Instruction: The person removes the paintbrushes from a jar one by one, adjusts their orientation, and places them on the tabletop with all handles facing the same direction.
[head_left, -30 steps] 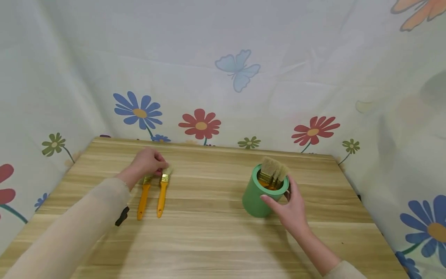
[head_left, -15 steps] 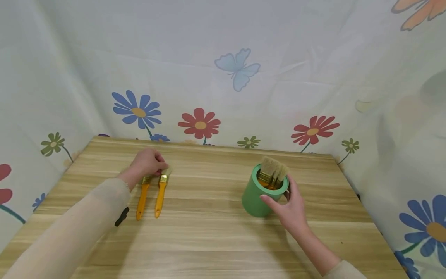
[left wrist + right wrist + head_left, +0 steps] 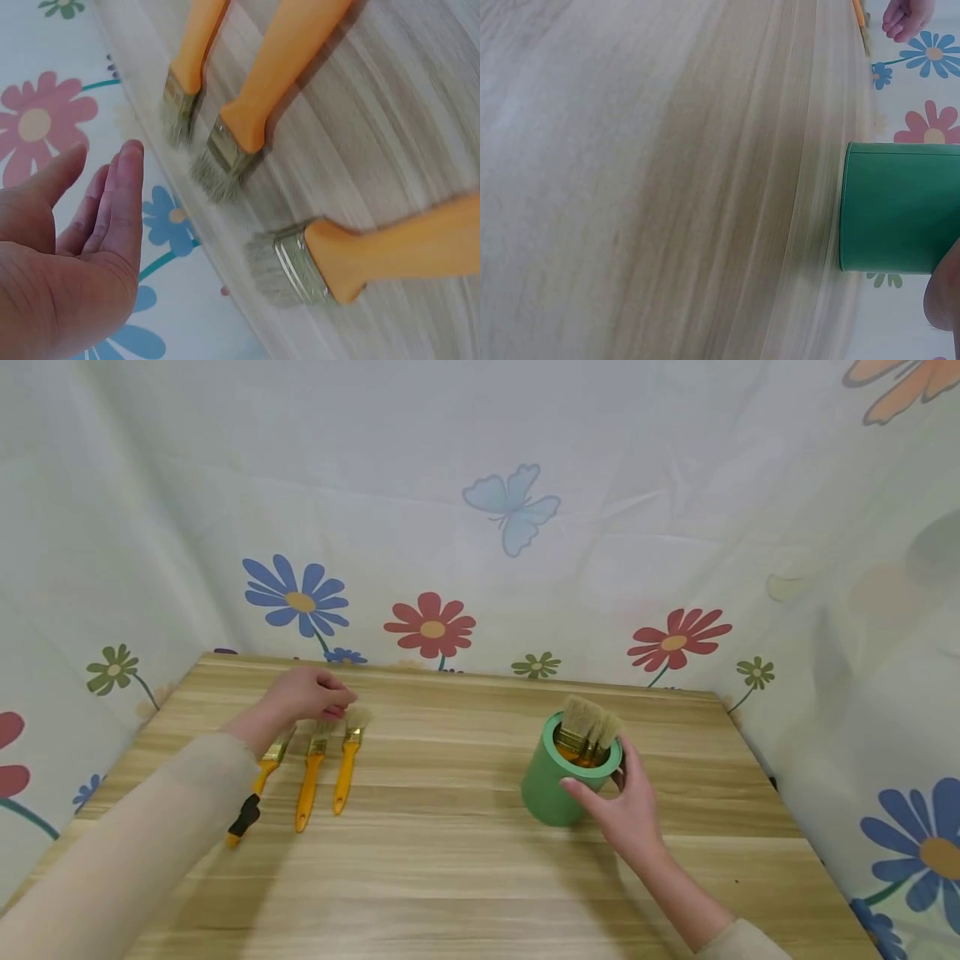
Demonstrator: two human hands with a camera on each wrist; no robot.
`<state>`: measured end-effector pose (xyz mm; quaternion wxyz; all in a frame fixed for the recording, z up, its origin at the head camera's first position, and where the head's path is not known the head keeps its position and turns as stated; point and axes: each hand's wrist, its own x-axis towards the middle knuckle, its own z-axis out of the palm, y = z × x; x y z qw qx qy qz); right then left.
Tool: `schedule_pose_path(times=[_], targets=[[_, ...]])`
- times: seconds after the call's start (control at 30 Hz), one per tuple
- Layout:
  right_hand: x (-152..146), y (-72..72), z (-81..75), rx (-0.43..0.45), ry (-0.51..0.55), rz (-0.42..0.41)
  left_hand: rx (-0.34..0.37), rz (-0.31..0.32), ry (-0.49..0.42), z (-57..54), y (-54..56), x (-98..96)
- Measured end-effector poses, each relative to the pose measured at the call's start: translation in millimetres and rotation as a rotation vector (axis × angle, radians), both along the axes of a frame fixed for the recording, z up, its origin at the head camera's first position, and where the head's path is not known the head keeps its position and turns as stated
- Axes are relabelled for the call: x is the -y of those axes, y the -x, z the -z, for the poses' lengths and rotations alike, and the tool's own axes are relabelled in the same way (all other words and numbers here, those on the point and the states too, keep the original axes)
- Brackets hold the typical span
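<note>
My left hand hovers near the bristle ends of several paintbrushes lying on the table. In the left wrist view its thumb stands apart from nearly straight fingers, with nothing between them. Nearest it in the head view is the rightmost brush, with a middle brush beside it. A third brush lies partly under the sleeve, a small black piece overlapping its handle. My right hand grips a green canister, thumb at the near rim and fingers round its right side. Several paintbrushes stand in it, bristles up.
The wooden table runs back to a white flower-printed cloth that hangs behind and at both sides. Between the loose brushes and the canister lies a wide stretch of bare wood.
The left hand has let go of the rightmost brush's bristles and moved slightly up and left, uncovering the third brush. That rightmost brush has shifted slightly upward. The right hand and canister stay put.
</note>
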<state>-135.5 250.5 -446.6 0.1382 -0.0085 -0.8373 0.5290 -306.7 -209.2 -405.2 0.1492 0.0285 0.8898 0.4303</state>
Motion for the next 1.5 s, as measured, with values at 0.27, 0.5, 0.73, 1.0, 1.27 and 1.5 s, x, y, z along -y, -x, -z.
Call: schedule_pose_path(times=[0.27, 0.5, 0.73, 1.0, 1.27, 1.5], targets=[[-1, 0.1, -0.7, -0.002, -0.005, 0.001, 0.007, 0.03, 0.017, -2.3, -4.5, 2.2], [0, -0.2, -0.6, 0.002, -0.007, -0.002, -0.064, 0.048, 0.107, 2.2, -3.5, 1.2], [1, 0.2, 1.9, 0.021, -0.001, 0.005, -0.057, 0.051, 0.1, 14.7, 5.3, -0.1], [1, -0.2, 1.1, 0.028, 0.0, 0.009, -0.057, 0.079, 0.132, 16.3, 10.4, -7.6], [1, -1.9, -0.6, 0.033, 0.003, 0.005, -0.038, 0.102, 0.159, 16.1, 11.2, -8.8], [1, -2.3, -1.5, 0.035, 0.004, 0.004, -0.014, 0.128, 0.157, 10.7, 10.6, -7.8]])
